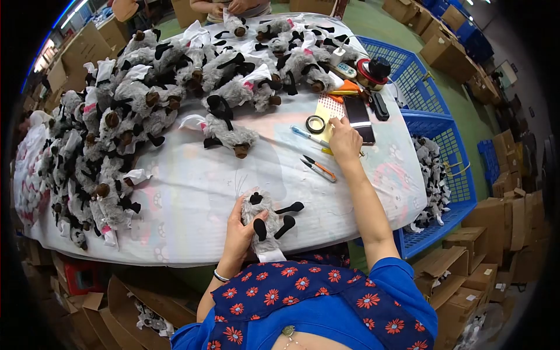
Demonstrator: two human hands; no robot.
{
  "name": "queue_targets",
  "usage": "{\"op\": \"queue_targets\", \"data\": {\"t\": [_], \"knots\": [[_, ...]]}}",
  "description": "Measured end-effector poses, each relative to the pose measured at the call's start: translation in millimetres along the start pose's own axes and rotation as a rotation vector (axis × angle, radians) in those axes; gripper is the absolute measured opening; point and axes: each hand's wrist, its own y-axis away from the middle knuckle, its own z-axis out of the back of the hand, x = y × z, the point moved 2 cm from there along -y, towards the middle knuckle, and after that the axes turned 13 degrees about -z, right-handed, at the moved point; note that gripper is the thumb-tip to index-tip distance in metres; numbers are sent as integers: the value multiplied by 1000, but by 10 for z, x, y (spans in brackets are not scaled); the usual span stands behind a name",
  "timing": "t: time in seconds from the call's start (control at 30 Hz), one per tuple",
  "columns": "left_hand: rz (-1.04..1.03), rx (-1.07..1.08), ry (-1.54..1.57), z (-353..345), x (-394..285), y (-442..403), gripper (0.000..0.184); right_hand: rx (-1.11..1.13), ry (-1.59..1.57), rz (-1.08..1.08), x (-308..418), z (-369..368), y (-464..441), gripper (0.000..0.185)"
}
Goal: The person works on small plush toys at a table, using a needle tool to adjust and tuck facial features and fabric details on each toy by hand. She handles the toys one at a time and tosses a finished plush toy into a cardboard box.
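My left hand (238, 230) is wrapped round a grey plush toy (265, 213) with black feet and a white label at its lower end, just above the table's front edge. My right hand (345, 140) reaches out over a yellow sheet with red dots (328, 111). Its fingers are curled together at the sheet, and what they pinch, if anything, is hidden. Close by lie a roll of black tape (315, 124), a blue pen (308, 136) and a dark phone (359, 119). Orange-handled thread snips (319, 168) rest nearer to me.
A big heap of similar plush toys (140, 96) covers the table's left and back. One toy (230, 137) lies apart, mid-table. Blue crates (434, 125) stand at the right, one holding toys. Cardboard boxes (466, 251) surround the table. Another person's hands (230, 8) work at the far side.
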Motion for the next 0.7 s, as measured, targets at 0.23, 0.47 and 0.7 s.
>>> {"op": "queue_targets", "data": {"t": [0.23, 0.47, 0.7], "knots": [[7, 6, 42, -22, -69, -18, 49, 245, -490, -251, -241, -96, -190, 19], [-35, 16, 174, -47, -321, -44, 46, 658, -1562, -372, 40, 610, 167, 27], [-102, 46, 134, -46, -372, -19, 44, 394, -862, 709, 793, 1230, 1398, 38]]}}
